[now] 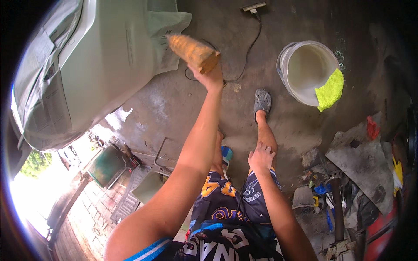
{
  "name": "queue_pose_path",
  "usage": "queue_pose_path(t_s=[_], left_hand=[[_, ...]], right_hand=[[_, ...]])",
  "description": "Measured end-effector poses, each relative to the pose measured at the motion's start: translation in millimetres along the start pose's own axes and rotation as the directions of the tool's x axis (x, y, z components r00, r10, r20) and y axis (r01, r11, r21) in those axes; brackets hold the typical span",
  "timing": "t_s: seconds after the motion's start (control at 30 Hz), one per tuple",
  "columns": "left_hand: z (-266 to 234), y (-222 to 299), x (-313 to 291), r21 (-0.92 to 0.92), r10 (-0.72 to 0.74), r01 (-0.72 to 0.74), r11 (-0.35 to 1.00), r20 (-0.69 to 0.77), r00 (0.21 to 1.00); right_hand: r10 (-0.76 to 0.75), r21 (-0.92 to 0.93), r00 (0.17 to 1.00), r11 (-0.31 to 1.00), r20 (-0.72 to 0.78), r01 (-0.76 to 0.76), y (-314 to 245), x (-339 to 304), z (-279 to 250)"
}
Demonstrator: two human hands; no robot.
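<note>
My left hand (pixel 209 79) is stretched forward, its fingers wrapped round a mottled orange-brown block (pixel 193 50), slightly blurred, perhaps a sanding block or sponge. Close to the block is the pale grey car body panel (pixel 126 48), partly covered by whitish sheeting (pixel 167 30). I cannot tell whether the block touches it. Resting on my right knee, my right hand (pixel 262 157) has its fingers spread and nothing in it. A white bucket (pixel 285 82) stands to the right on the floor, with a bright yellow-green cloth (pixel 330 90) draped over its rim.
A dark cable (pixel 249 54) runs over the floor to a flat light-coloured device (pixel 254 7) at the far side. Scraps, tools and a grey sheet (pixel 363 158) pile up at the right. A green container (pixel 106 165) and a metal frame (pixel 162 155) stand at the left.
</note>
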State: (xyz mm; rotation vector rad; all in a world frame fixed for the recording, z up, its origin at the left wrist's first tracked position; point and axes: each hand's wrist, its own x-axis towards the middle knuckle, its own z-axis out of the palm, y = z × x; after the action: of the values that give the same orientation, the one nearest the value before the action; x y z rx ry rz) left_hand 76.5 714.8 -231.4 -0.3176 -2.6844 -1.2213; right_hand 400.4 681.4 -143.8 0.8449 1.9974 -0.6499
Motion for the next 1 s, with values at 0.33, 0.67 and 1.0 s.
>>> queue_pose_path(t_s=[0.33, 0.67, 1.0], left_hand=[[-110.3, -41.6, -112.0, 0.234, -0.552, 0.598, 0.766, -0.236, 0.8], [-3.6, 3.5, -53.1, -0.088, -0.339, 0.33, 0.94, -0.114, 0.934], [35.6, 55.3, 19.1, -0.267, 0.118, -0.129, 0.955, -0.057, 0.991]], right_hand=[[-0.015, -0.016, 1.0, 1.0, -0.009, 0.015, -0.5, 2.4, 7.2], [-0.037, -0.052, 0.998, 0.998, -0.05, 0.034, -0.1, 1.6, 12.5], [-0.022, -0.052, 0.999, 0.998, -0.036, 0.02, -2.0, 0.5, 17.0]])
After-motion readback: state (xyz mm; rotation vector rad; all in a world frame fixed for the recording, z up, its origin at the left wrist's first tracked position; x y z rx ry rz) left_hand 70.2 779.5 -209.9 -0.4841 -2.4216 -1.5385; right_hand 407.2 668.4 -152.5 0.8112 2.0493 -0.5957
